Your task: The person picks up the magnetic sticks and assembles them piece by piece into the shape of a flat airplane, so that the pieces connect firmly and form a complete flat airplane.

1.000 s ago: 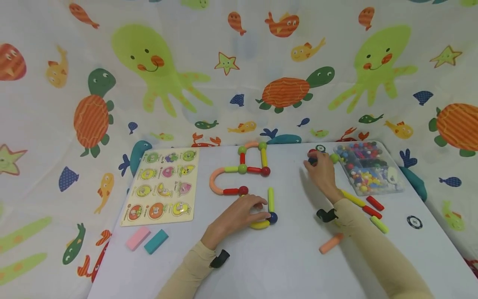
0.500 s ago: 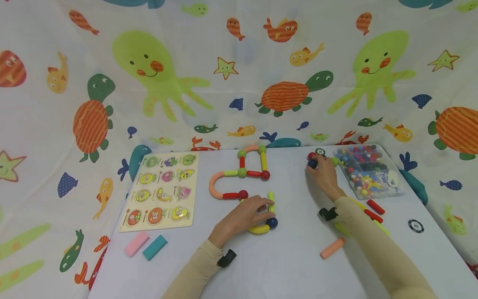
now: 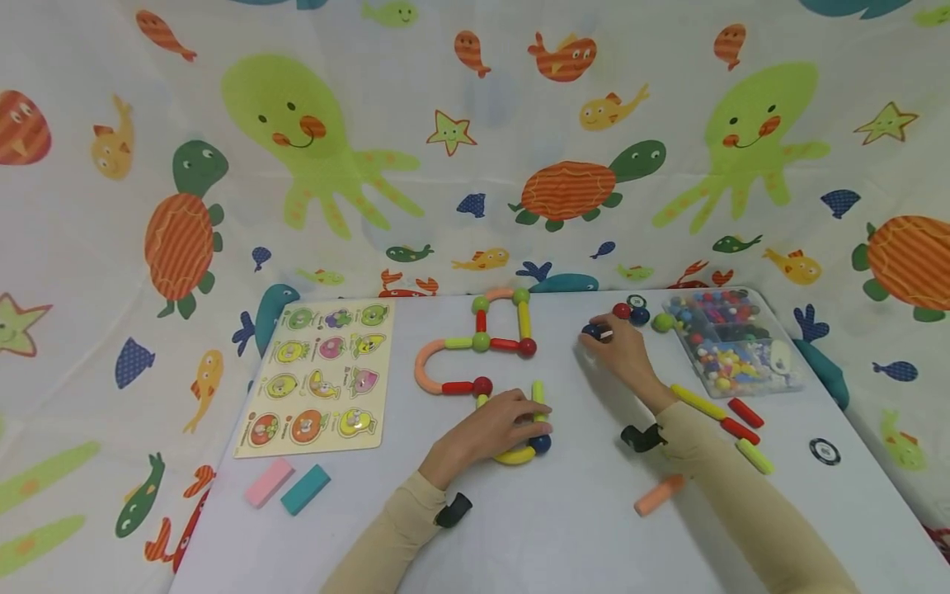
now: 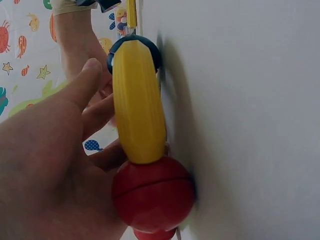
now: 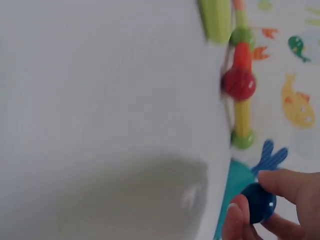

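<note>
My right hand [image 3: 622, 351] pinches a dark blue ball [image 5: 260, 204] between thumb and fingertips, above the table. My left hand [image 3: 490, 431] lies over the lower part of a figure built of sticks and balls, its fingers loosely bent. Its thumb and forefinger overlap a light green stick [image 3: 538, 391] that stands up from another blue ball [image 3: 541, 444]. A curved yellow piece [image 4: 139, 102] runs beside the palm, with a red ball [image 4: 154, 192] in front of it. Farther up, the figure has a peach curve [image 3: 425, 367], red sticks and green balls [image 3: 481, 341].
Loose red and blue balls [image 3: 639, 315] and a green ball [image 3: 663, 322] lie near a compartment box [image 3: 787, 378] of beads. Sticks [image 3: 698, 402] and a peach stick [image 3: 659, 495] lie right. A fruit puzzle board [image 3: 312, 388] and pink and teal blocks [image 3: 305, 490] are left.
My right hand has taken a blue ball from the cluster by the box and moved it left. My left hand has slid slightly right, over the light green stick.
</note>
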Demonstrator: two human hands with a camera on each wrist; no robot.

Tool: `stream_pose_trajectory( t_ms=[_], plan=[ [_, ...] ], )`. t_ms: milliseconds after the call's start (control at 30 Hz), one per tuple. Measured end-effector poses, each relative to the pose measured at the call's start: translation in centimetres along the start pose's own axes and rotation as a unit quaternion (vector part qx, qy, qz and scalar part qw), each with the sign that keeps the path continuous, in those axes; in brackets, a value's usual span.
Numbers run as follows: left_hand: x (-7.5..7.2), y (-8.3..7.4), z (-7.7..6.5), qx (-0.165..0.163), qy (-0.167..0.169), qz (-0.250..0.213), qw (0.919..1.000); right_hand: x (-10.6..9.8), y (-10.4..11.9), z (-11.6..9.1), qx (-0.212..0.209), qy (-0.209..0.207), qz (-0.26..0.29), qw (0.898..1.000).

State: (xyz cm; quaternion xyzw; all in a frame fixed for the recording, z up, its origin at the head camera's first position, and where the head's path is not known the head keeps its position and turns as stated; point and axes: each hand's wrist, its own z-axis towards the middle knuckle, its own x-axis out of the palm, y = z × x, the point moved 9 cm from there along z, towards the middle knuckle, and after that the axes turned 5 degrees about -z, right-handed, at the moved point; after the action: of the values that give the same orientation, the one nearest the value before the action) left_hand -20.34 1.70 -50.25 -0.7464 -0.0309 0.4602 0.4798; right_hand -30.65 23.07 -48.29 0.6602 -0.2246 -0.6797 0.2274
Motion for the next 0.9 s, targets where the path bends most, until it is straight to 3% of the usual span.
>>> stream_pose_trajectory(
  t_ms=[333, 533, 900],
  plan=[
    [0.0, -0.3, 0.0, 0.003, 0.002, -0.003, 1.0, 3.6, 5.3, -2.0, -0.021, 0.061, 0.032, 0.997],
    [-0.2, -0.7, 0.1, 0.018, -0.006, 0.005, 0.9998, 5.6, 5.5, -2.9, -0.009, 0.097, 0.038, 0.995],
    [-0.5, -1.1, -0.2, 0.026, -0.014, 0.012, 0.9995, 6.9, 5.6, -3.5, 0.0, 0.115, 0.023, 0.993]
  ],
)
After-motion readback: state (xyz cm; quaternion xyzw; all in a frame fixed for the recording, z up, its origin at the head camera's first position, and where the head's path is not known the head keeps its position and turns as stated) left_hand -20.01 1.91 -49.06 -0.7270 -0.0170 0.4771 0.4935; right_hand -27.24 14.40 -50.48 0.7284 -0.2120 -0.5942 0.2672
